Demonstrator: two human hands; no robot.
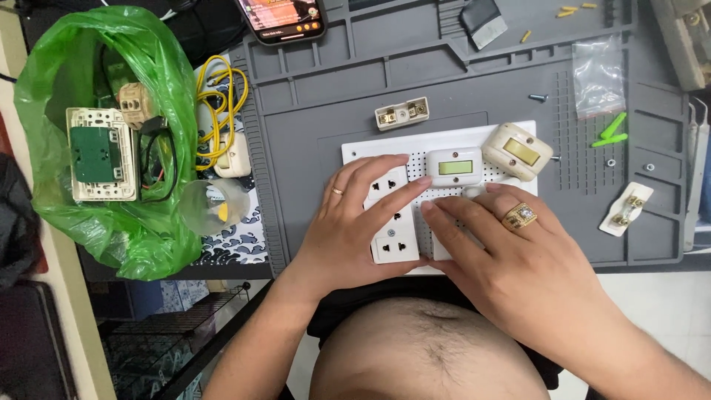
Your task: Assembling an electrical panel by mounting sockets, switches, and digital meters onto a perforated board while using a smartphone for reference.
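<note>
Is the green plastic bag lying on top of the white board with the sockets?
No, the green plastic bag sits far off to the side, while the white board lies under both hands.

Bare arms, no sleeves; thin band on left hand [352, 222], chunky gold ring on right hand [511, 255].

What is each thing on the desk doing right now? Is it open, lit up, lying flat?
left hand: open, flat on the socket strip
right hand: open, fingers resting on the white board
socket strip: lying flat, nothing plugged in
white board: flat on the grey mat
phone: screen lit
green bag: open, parts inside
clear packet: lying flat on the grey mat
</note>
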